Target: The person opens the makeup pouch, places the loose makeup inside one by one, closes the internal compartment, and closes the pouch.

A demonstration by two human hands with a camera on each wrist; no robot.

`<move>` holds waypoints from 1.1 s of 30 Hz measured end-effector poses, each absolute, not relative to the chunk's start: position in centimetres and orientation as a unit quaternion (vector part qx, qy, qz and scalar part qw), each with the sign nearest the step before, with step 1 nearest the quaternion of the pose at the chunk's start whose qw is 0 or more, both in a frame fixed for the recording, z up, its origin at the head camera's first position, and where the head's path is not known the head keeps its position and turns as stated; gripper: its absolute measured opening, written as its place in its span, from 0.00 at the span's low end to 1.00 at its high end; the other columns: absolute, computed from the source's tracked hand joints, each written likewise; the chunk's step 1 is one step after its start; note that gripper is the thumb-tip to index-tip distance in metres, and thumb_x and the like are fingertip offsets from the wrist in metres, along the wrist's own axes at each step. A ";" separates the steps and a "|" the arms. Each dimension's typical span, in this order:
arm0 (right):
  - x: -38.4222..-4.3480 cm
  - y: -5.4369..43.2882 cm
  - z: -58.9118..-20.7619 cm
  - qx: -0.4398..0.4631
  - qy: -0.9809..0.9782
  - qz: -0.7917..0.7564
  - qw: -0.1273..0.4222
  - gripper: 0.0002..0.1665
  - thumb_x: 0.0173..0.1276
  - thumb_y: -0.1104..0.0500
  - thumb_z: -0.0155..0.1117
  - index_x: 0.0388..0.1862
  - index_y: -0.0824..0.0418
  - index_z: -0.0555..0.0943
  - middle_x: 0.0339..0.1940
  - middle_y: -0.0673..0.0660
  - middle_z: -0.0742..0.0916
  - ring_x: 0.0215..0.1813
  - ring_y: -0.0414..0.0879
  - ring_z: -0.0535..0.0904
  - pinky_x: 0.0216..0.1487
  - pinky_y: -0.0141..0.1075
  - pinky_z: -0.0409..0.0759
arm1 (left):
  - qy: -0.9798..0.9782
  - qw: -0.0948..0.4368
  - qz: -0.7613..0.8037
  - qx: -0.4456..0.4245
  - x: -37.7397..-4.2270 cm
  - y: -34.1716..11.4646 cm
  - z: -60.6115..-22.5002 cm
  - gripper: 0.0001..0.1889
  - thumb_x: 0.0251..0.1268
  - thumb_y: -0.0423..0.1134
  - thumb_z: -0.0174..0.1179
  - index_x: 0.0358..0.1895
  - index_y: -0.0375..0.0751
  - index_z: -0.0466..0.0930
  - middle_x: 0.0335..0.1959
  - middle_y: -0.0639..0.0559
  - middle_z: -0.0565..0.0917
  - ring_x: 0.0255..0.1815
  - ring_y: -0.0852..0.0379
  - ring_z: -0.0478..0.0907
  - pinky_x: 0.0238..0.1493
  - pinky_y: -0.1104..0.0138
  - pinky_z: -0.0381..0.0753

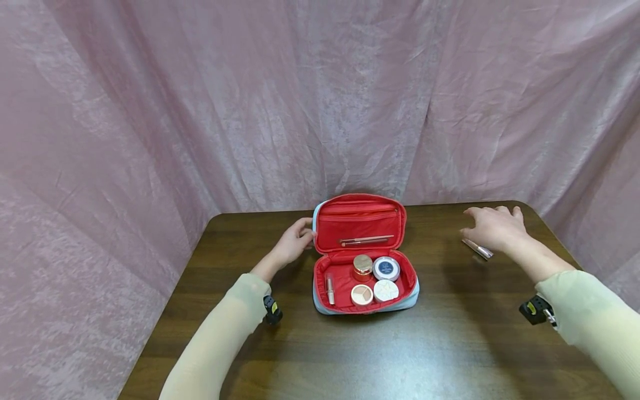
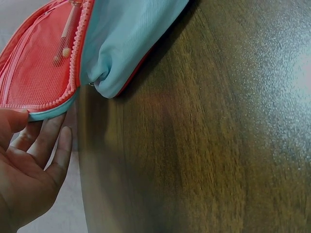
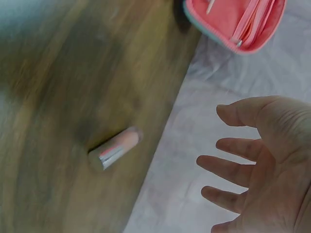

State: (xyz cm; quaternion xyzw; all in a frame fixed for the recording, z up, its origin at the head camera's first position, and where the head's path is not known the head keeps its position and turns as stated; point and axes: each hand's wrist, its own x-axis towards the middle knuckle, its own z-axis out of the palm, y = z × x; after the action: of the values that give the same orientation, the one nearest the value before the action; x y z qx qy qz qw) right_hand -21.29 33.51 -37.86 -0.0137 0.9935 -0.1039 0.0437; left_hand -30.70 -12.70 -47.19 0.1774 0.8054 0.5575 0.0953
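A light-blue makeup bag [image 1: 320,306] with red lining lies unzipped, its lid [image 1: 360,228] raised. My left hand [image 1: 291,243] pinches the lid's left edge, thumb inside and fingers behind, as the left wrist view shows. Two makeup brushes [image 1: 367,240] sit in the lid's mesh pocket. Inside the base are a slim tube [image 1: 330,290], a gold-lidded jar [image 1: 363,265], a silver-rimmed compact [image 1: 386,269], a white compact [image 1: 386,290] and a three-tone palette [image 1: 362,295]. Fingers spread, my right hand [image 1: 497,226] hovers by a lip gloss tube [image 3: 115,148] on the table, apart from it.
The brown wooden table [image 1: 300,355] has a glossy surface. Pink velvety curtains [image 1: 350,100] hang behind it and at both sides. A small dark camera is strapped at each wrist, over pale green sleeves [image 1: 220,333].
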 end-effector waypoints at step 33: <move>-23.4 38.0 -43.6 0.050 0.985 -0.126 0.105 0.23 0.71 0.37 0.58 0.32 0.54 0.86 0.38 0.63 0.86 0.47 0.75 0.77 0.53 0.76 0.57 | 0.804 0.095 0.562 0.171 -30.6 -12.7 -47.3 0.19 0.80 0.31 0.50 0.69 0.36 0.68 0.49 0.37 0.85 0.47 0.47 0.84 0.59 0.44 0.79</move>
State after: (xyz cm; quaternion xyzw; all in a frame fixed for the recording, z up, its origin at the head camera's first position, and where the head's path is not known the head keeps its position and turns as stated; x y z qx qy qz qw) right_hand -23.40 37.97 -43.61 0.0502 0.9852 -0.1255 0.1049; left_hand -30.61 -12.73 -47.25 0.1706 0.8038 0.5619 0.0950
